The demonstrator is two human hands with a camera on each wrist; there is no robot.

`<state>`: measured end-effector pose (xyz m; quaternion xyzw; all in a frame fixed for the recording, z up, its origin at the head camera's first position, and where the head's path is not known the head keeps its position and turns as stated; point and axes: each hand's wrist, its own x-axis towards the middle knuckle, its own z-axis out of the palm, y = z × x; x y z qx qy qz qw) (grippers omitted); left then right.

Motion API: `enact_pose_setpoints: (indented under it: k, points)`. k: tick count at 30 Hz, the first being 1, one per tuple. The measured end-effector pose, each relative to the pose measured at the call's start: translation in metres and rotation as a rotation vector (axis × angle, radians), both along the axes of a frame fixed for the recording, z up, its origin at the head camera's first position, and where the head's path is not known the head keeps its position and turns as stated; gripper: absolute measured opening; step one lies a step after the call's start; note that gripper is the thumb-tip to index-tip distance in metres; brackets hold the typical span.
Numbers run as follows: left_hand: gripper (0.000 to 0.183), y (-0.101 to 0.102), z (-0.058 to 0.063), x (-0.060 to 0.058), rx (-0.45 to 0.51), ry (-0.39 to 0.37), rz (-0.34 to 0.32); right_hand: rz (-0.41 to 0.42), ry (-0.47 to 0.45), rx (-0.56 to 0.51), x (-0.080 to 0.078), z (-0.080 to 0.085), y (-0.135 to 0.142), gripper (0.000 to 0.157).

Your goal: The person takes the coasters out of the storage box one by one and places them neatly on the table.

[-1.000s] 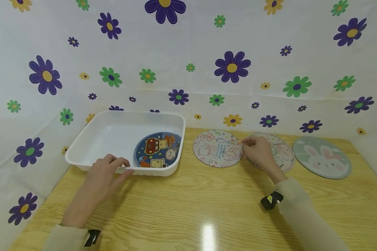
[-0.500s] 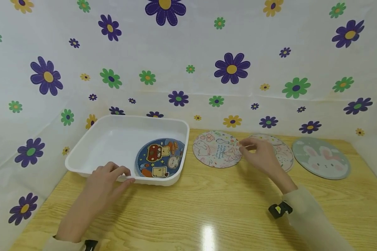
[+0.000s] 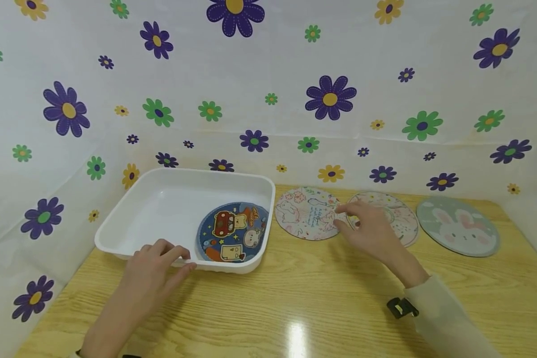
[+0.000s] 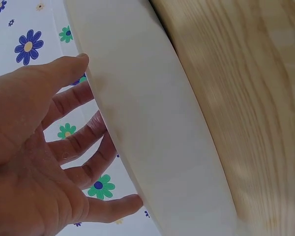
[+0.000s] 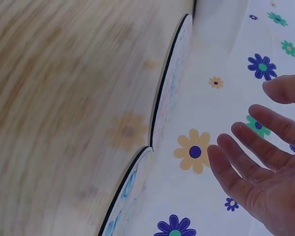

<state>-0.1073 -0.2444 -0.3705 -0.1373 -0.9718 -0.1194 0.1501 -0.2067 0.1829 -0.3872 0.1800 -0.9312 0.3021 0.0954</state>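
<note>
At the left of the head view a white plastic tray [image 3: 161,219] holds a round dark blue placemat [image 3: 232,231] with cartoon figures. My left hand [image 3: 145,281] grips its front rim, and the left wrist view shows thumb and fingertips at the edge of the tray wall [image 4: 147,113]. My right hand [image 3: 373,236] hovers between a pale bunny-print round mat [image 3: 302,216] and a second pink floral round mat [image 3: 400,216], partly hiding both. In the right wrist view the right hand's fingers [image 5: 255,142] are spread and relaxed, apart from the mats' edges.
A grey-green round mat with a white rabbit [image 3: 461,226] lies at the far right. A flowered white sheet [image 3: 268,64] rises behind and at both sides of the wooden table [image 3: 250,308]. The tray stands close to the bunny-print mat.
The tray has slid toward me and a little right, with my left hand holding its rim. My right hand has lifted off the pink floral mat, spread its fingers and drifted slightly left.
</note>
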Motion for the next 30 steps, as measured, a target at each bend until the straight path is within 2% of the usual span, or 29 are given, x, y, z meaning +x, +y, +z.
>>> enact_pose_setpoints:
  k: [3, 10, 17, 23, 30]
  points:
    - [0.014, 0.002, 0.001, 0.002, -0.007, -0.021, 0.016, 0.019, 0.027, 0.053, 0.002, 0.002, -0.004, 0.030]
    - [0.014, 0.004, 0.001, 0.005, 0.006, -0.078, 0.047, 0.060, 0.053, 0.070, 0.007, 0.007, -0.013, 0.027]
    - [0.014, 0.005, 0.000, 0.004, 0.016, -0.033, 0.044, 0.101, 0.099, 0.077, 0.007, 0.010, -0.029, 0.027]
    - [0.014, 0.005, 0.000, 0.004, 0.021, -0.047, 0.044, 0.142, 0.125, 0.082, 0.004, 0.010, -0.045, 0.026]
    - [0.014, 0.005, -0.001, 0.004, 0.023, -0.014, 0.033, 0.184, 0.152, 0.099, 0.000, 0.015, -0.064, 0.025]
